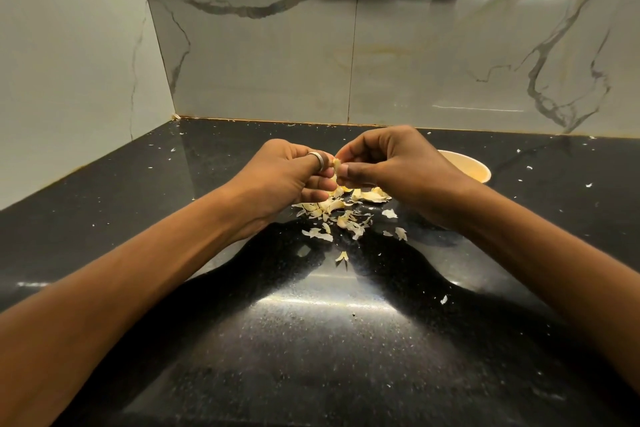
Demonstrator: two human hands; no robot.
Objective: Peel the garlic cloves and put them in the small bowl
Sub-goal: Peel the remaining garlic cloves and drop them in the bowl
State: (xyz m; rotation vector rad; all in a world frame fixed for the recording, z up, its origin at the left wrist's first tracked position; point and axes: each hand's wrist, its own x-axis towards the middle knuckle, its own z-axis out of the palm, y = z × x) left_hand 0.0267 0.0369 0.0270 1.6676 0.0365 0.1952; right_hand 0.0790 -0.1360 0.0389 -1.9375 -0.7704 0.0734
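Both hands — left hand [294, 172], right hand [384, 163] — pinch one garlic clove [335, 165]; it may slip onto the peels [332, 211], missing the small bowl [467, 166].

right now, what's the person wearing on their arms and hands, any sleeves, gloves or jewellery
No gloves, and no sleeves in view: the left forearm and right forearm are uncovered. The left hand wears a plain silver-coloured ring on one finger. The right hand shows no ring. No watch or bracelet on either wrist.
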